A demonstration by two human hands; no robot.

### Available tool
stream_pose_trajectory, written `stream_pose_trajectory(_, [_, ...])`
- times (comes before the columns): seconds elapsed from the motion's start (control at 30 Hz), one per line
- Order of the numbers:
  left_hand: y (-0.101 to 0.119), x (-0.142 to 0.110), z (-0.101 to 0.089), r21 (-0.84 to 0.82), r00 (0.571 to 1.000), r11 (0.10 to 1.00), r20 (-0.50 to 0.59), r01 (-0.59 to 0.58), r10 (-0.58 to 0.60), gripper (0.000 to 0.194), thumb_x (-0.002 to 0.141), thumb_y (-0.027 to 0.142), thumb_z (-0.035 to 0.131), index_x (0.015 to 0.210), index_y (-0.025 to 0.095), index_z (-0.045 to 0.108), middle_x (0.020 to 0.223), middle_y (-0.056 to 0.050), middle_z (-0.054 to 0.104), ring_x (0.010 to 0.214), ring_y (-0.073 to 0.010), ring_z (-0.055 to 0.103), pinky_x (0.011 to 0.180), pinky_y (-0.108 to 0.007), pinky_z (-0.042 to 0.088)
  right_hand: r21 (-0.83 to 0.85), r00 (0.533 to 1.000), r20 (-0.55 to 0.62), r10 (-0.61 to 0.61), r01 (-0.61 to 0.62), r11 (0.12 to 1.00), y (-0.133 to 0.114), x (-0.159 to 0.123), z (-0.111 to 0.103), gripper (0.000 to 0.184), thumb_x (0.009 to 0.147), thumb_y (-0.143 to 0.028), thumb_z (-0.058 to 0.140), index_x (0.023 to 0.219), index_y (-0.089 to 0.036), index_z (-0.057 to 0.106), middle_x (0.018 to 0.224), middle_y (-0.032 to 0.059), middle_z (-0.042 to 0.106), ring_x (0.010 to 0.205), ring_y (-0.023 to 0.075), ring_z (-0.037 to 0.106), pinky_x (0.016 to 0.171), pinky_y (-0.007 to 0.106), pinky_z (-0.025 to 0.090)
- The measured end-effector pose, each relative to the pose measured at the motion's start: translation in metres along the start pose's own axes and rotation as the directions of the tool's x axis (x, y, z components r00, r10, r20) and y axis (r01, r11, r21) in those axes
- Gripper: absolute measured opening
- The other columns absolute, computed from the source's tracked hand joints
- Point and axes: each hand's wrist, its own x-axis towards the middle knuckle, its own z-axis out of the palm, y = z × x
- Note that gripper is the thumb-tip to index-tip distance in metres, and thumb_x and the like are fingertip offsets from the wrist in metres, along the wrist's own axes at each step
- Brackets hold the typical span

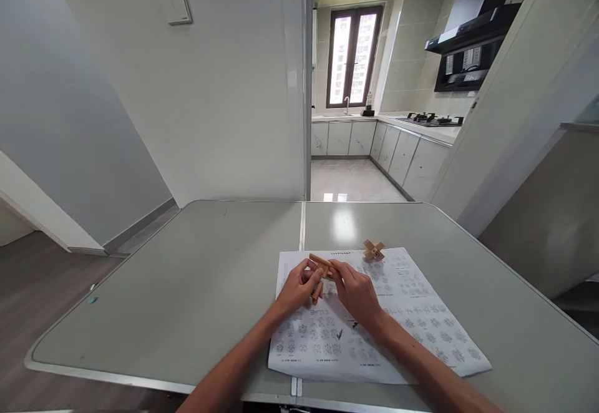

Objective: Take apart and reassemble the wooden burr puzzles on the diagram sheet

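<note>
Fingers [312, 281] grip wooden pieces [317, 292].

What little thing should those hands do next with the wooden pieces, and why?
Probably have the left hand steady the wooden pieces while the right hand gently nudges the upper stick: both hands are already at the pieces, and that stick slants a different way from the lower one.

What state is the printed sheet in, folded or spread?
Spread: the printed sheet lies open on the table, rows of small diagrams showing across it.
</note>
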Motion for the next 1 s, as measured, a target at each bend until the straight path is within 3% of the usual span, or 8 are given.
stream_pose_trajectory(0.3, [0.006, 0.0, -0.002, 0.041, 1.0, 0.999, 0.026, 0.006, -0.007, 0.046, 0.094, 0.066, 0.059, 0.095, 0.022, 0.047, 0.06, 0.003, 0.065, 0.042, -0.0095, 0.053, 0.041, -0.018, 0.036, -0.026, 0.997, -0.033, -0.07, 0.069, 0.997, 0.003, -0.001, 0.002, 0.033, 0.112, -0.029, 0.037, 0.122, -0.019, 0.066, 0.105, 0.0114, 0.078, 0.087, 0.0246, 0.076, 0.07, 0.034, 0.058])
stream_pose_trajectory(0.63, [-0.004, 0.0, 0.0, 0.046, 0.997, 0.999, -0.082, 0.012, -0.008, 0.047, 0.091, 0.066, 0.063, 0.09, 0.022, 0.046, 0.056, 0.007, 0.058, 0.04, -0.0111, 0.054, 0.038, -0.019, 0.039, -0.082, 0.996, -0.032, -0.088, 0.085, 0.993, 0.001, 0.001, 0.005, 0.029, 0.111, -0.026, 0.039, 0.12, -0.016, 0.065, 0.104, 0.012, 0.08, 0.083, 0.0238, 0.078, 0.067, 0.031, 0.058])
stream_pose_trajectory(0.77, [-0.001, 0.0, -0.006, 0.05, 0.999, 0.998, -0.036, 0.038, -0.036, 0.047, 0.091, 0.067, 0.061, 0.091, 0.022, 0.047, 0.057, 0.005, 0.062, 0.043, -0.0117, 0.056, 0.04, -0.02, 0.04, -0.028, 0.998, 0.0, -0.057, 0.057, 0.998, 0.003, 0.001, 0.005, 0.03, 0.111, -0.027, 0.039, 0.121, -0.017, 0.066, 0.106, 0.0115, 0.08, 0.086, 0.024, 0.078, 0.072, 0.032, 0.059])
stream_pose_trajectory(0.9, [0.006, -0.004, -0.021, 0.117, 0.99, 0.99, 0.102, 0.083, -0.095, 0.047, 0.092, 0.067, 0.061, 0.092, 0.022, 0.049, 0.057, 0.004, 0.065, 0.043, -0.0105, 0.053, 0.042, -0.018, 0.034, -0.012, 0.999, -0.037, 0.015, -0.016, 1.0, 0.014, 0.005, 0.001, 0.036, 0.111, -0.034, 0.037, 0.121, -0.017, 0.067, 0.108, 0.0131, 0.08, 0.09, 0.027, 0.078, 0.076, 0.036, 0.059])
stream_pose_trajectory(1.0, [0.008, -0.007, -0.028, 0.184, 0.993, 0.98, 0.079, 0.075, -0.091, 0.046, 0.094, 0.066, 0.059, 0.095, 0.021, 0.052, 0.058, 0.003, 0.066, 0.044, -0.0103, 0.051, 0.044, -0.019, 0.034, 0.08, 0.992, -0.021, 0.126, -0.124, 0.989, 0.022, 0.01, -0.007, 0.038, 0.11, -0.042, 0.039, 0.119, -0.019, 0.068, 0.098, 0.0105, 0.08, 0.084, 0.0262, 0.077, 0.076, 0.036, 0.058])
